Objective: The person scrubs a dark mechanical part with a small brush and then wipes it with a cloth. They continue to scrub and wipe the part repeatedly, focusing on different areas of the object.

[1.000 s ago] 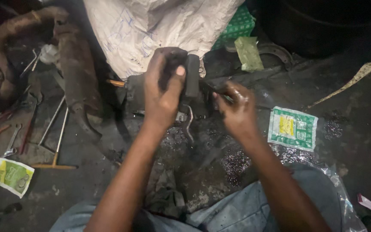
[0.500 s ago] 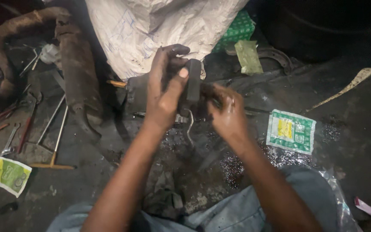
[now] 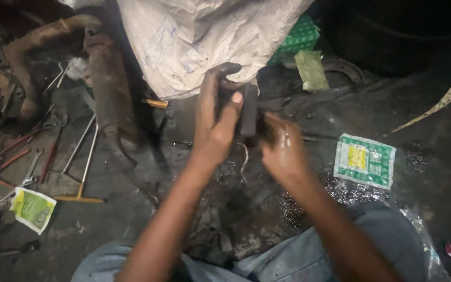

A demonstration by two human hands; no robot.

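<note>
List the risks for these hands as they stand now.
1. Both the left hand and the right hand look slick with grease, so the dark block-shaped part held between them could slip.
2. A bent wire hook hangs just below the part, close to the bare hands, and might scratch skin.
3. The scene is dim, so small details on the part are hard to see.

A grimy, oil-stained floor (image 3: 424, 209) carries a green-and-yellow packet (image 3: 365, 160), a rusty exhaust pipe (image 3: 108, 99), scattered wrenches (image 3: 6, 167), a white sack (image 3: 204, 36) and a small yellow-green packet (image 3: 32, 209).
</note>
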